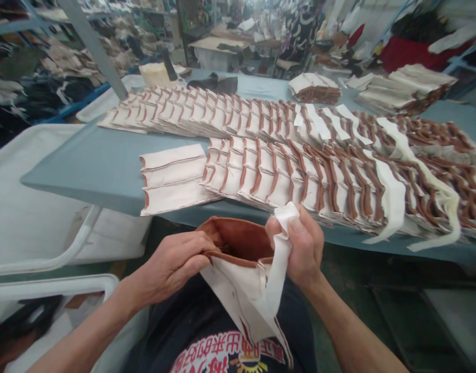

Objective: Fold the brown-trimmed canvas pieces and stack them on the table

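Both my hands hold one cream fabric piece [241, 290] with a brown lining, just below the table's near edge and over my lap. My left hand [176, 264] pinches its left rim, fingers closed on the cloth. My right hand [304, 243] is closed on a white strip [279, 259] that peels up from the piece's right side. On the grey-blue table [98, 166] lie two long overlapping rows of the same cream and brown pieces [269, 171].
White strips [393, 202] lie draped over the rows at right. Stacks of pieces [316, 87] stand at the table's far side. White trays [24, 217] sit at left. A person in patterned clothing [300, 26] stands behind the table.
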Demonstrator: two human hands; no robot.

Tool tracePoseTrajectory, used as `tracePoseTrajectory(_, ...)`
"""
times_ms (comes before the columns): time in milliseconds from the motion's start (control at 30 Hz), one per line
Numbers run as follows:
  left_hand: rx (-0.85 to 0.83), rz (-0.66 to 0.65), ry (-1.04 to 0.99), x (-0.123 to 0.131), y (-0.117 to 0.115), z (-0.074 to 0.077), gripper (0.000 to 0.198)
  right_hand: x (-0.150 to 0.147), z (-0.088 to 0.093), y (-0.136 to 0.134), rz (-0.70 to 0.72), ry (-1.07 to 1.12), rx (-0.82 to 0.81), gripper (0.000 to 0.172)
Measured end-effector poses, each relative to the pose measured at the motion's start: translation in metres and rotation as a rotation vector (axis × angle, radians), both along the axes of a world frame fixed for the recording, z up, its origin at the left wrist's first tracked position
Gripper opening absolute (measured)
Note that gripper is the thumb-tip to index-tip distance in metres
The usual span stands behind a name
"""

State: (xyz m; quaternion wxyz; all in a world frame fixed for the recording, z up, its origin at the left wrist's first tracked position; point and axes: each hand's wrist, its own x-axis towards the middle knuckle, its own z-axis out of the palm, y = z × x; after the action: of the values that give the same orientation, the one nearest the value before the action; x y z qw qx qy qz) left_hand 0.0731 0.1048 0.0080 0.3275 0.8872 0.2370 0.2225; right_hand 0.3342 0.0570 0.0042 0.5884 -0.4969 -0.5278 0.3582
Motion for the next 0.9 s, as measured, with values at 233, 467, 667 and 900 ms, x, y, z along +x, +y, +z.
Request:
tracePoseTrajectory(233,-0.094,-0.169,-0.237,0.041,0.003,0.031,0.054,-0.007,0.007,-0.002,0.014,-0.037,0.027,0.035)
tracePoseTrajectory(467,-0.3,-0.212,-0.206,0.058,0.007,0.019,0.026,-0.006,0.007,0.002,-0.001,-0.058,0.072,0.031)
tracePoseTrajectory(667,-0.532,-0.174,-0.205,0.052,0.001,0.005,0.031,0.009,0.017,0.01,0.065,0.227,-0.076,0.029)
tracePoseTrajectory(900,-0.513,-0.072,-0.157,0.041,0.008,0.012,0.028,0.037,0.03,0.002,0.233,0.838,-0.309,0.02)
